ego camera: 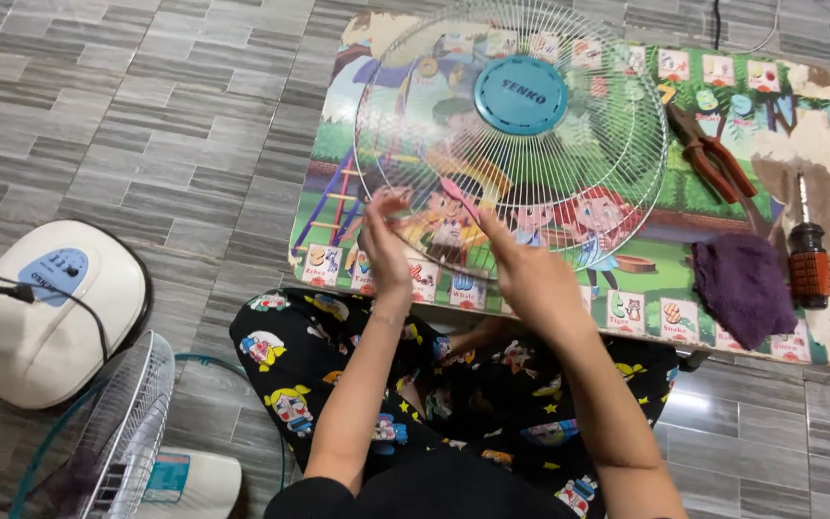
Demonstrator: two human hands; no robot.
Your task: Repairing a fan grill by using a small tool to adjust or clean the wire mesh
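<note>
We sit on the floor (146,115) with our legs crossed, in black pants (338,384) with little cartoon pictures on them. In front of us is a low surface (713,317) with a bright picture of children and a playground on it.

A white wire fan cover (569,173) lies flat on that surface, with a round blue cap (521,94) in its middle. The cover sits toward the left and middle of the surface, and its near edge is right by our hands.

Our left hand (384,252) is at the near left edge of the cover. Its fingers (383,204) are bent and close together at the wires (we cannot tell if they really hold a wire). Our right hand (528,274) is at the near edge too, a bit to the right. Its fingers are pinching a thin pink stick (461,199), which points up and to the left over the wires.

To the right of the cover lie pliers (713,159) with red handles. Near them is a dark purple cloth (744,285), and just beside the cloth is a screwdriver (807,259) with a brown handle.

On the floor to our left stands a white fan base (45,312) with a black cord (50,300) over it. Close by is another wire fan cover (122,432), standing on its edge.
</note>
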